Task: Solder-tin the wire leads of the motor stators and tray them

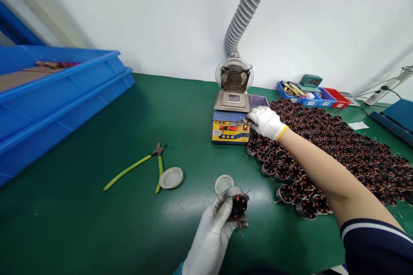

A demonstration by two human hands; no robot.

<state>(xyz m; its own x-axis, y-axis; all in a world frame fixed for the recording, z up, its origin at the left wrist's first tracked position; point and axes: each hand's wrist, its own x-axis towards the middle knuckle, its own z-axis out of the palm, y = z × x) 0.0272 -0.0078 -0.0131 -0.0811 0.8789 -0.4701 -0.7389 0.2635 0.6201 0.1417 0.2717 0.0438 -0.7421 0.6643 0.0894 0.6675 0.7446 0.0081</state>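
My left hand (211,234), in a white glove with dirty fingertips, is closed around a motor stator (239,204). Copper windings and black plastic show inside its silver metal ring, and thin wire ends stick out. My right hand (266,123), also gloved, reaches to a yellow and blue solder pot (230,134) with a lit red display. Its fingers are closed on a thin, flat greyish tool (238,123), which points left across the pot's front. A small round dish (223,184) lies just behind the stator.
Green-handled cutters (132,172) and another round dish (171,178) lie at left. Stacked blue trays (64,103) stand far left. Rows of stators (335,150) cover the right side. A fan (235,79) with a grey duct (247,8) stands behind the pot; small bins (335,98) sit behind.
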